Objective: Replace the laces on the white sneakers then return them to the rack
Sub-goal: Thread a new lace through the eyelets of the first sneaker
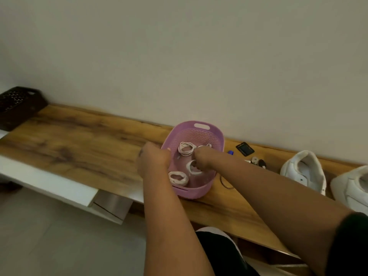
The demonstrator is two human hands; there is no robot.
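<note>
A purple plastic basket (201, 132) sits on the wooden shelf top (79, 142) and holds several coiled white laces. One coil (186, 148) lies at the back, another (178, 177) at the front. My right hand (203, 158) reaches into the basket and pinches a third coil (192, 167) in the middle. My left hand (153, 160) grips the basket's left rim. Two white sneakers without laces stand at the right: one (304, 170) closer to the basket, the other (352, 186) cut off by the frame edge.
Small dark items (245, 149), a blue cap (230, 152) and a thin cord (225, 183) lie between the basket and the sneakers. A dark perforated crate (18, 105) stands at the far left. The wall runs right behind the shelf.
</note>
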